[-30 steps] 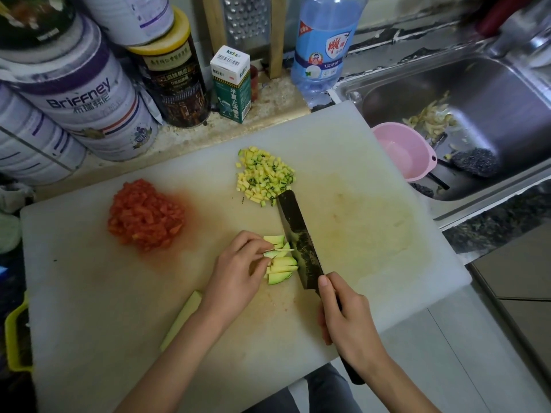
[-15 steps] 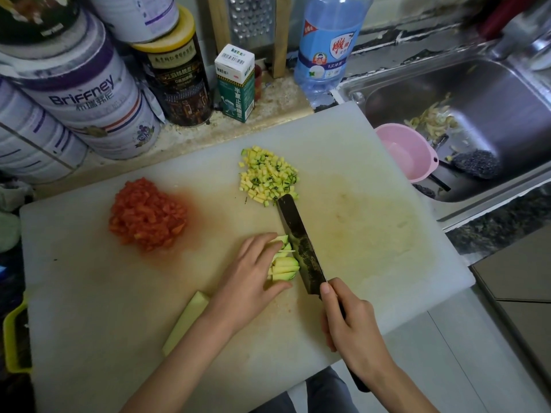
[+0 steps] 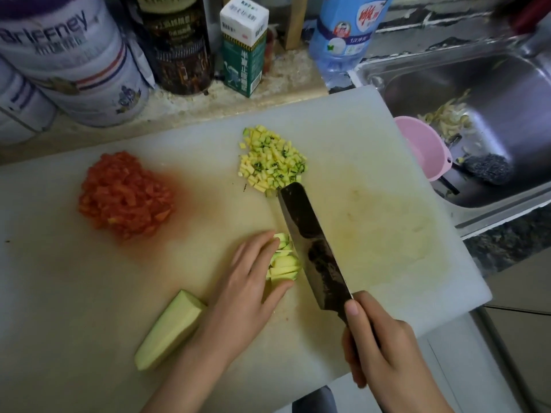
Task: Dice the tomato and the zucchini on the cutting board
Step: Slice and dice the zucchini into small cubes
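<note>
Working on a cutting board (image 3: 372,162) beside a sink (image 3: 492,93) holding a pink bowl (image 3: 417,144). Gripping the knife (image 3: 310,242) with the right hand (image 3: 384,347), pressing the flat left hand (image 3: 244,290) against zucchini strips (image 3: 284,263)

I read dim, soft light, shadows faint. Mild sheen on sink (image 3: 507,93) steel, upper right. Wide-angle bend at edges; tins (image 3: 68,61) upper left look soft.

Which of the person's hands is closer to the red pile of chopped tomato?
The left. The left hand rests on the zucchini strips, right of and below the tomato pile. The right hand grips the knife farther right, at the near edge of the cutting board.
</note>
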Demonstrator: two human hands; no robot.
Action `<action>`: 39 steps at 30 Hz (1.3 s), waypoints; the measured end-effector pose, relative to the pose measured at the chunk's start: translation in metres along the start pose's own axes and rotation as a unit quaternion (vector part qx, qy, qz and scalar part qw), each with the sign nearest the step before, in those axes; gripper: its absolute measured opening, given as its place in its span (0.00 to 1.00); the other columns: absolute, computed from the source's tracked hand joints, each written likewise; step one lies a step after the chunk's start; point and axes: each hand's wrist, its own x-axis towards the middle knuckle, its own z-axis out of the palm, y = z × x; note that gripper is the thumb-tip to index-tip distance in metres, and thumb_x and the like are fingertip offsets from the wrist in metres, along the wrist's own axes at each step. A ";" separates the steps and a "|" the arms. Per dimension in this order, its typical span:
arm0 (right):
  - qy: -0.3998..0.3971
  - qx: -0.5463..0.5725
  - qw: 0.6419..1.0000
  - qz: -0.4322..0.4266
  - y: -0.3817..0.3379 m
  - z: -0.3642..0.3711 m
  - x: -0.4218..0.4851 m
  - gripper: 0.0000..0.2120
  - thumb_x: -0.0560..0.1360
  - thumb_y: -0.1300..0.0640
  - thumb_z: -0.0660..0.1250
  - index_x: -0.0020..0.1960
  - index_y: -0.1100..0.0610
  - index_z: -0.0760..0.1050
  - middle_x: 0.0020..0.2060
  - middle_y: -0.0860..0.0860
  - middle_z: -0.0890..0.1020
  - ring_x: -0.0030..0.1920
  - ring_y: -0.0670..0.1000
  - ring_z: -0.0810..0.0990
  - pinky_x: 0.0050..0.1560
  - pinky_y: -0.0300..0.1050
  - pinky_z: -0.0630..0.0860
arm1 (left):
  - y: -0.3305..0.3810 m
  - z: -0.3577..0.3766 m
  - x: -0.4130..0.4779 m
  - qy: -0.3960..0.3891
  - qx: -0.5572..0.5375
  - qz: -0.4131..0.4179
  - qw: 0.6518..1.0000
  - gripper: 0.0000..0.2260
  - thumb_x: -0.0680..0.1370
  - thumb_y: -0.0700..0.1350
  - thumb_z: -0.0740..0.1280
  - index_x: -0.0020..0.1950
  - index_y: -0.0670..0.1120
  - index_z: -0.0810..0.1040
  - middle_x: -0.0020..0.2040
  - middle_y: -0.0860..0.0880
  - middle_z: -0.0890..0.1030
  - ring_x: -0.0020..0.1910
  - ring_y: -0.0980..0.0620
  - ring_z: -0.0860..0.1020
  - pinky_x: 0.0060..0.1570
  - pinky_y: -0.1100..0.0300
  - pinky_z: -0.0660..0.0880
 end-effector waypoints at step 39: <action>0.025 -0.042 0.998 0.036 0.000 0.021 -0.002 0.17 0.76 0.36 0.48 0.38 0.46 0.64 0.24 0.61 0.71 0.22 0.55 0.67 0.25 0.51 0.65 | -0.001 0.026 -0.003 0.041 0.151 0.023 0.987 0.23 0.84 0.49 0.49 0.75 0.36 0.63 0.76 0.40 0.64 0.75 0.45 0.63 0.73 0.53 0.61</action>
